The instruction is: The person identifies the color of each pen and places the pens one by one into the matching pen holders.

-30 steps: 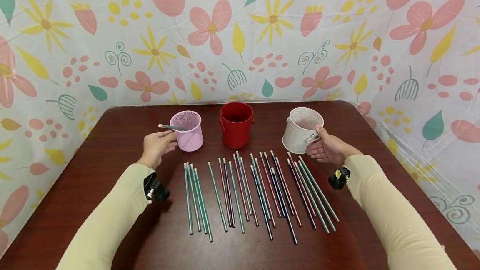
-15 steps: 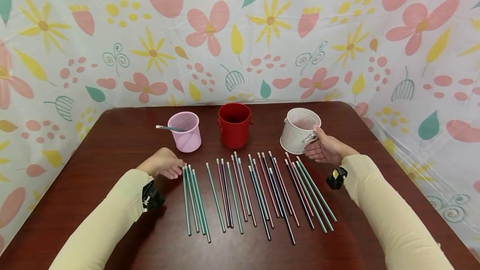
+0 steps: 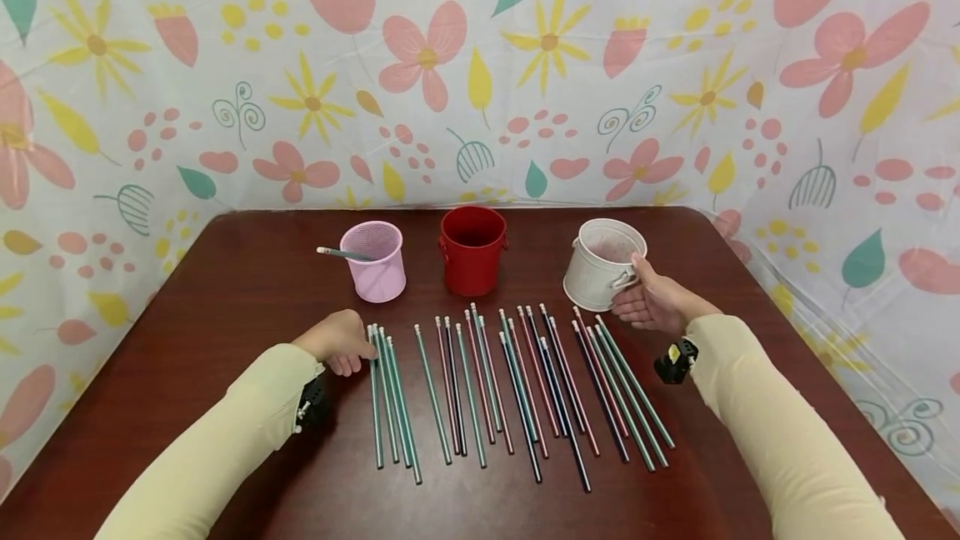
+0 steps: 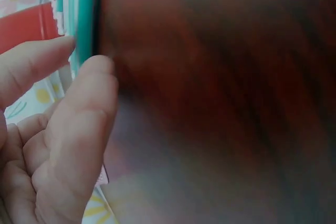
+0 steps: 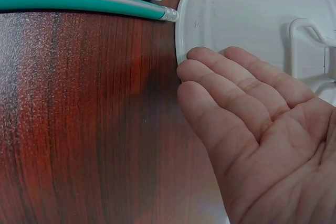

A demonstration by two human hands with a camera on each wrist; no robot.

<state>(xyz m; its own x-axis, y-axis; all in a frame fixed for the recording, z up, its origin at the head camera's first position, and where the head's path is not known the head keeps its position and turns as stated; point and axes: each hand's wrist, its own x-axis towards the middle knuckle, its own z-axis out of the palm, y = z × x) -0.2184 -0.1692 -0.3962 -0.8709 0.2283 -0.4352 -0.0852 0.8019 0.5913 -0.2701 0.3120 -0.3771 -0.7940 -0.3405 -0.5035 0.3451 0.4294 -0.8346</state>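
My left hand (image 3: 339, 343) is at the upper part of the leftmost green pencil (image 3: 377, 415). In the left wrist view, thumb and a finger close on either side of a green pencil (image 4: 84, 19), pinching it. A pink mesh cup (image 3: 378, 277) stands just beyond this hand, with one green pencil (image 3: 341, 253) leaning in it, its eraser end out over the rim. My right hand (image 3: 656, 298) rests against a white bucket (image 3: 592, 277). Its thumb touches the rim near the handle, and its straight fingers (image 5: 226, 93) lie along the side in the right wrist view.
Between the two containers stands a red bucket (image 3: 472, 261). Several green, dark blue and red pencils (image 3: 517, 390) lie in a spread row on the brown table (image 3: 480, 507), erasers toward the containers. Behind the table hangs a flowered cloth (image 3: 480, 107).
My left hand has left the pink cup, where the green pencil stays, and come down toward me to the leftmost pencil on the table. My right hand stays at the white bucket.
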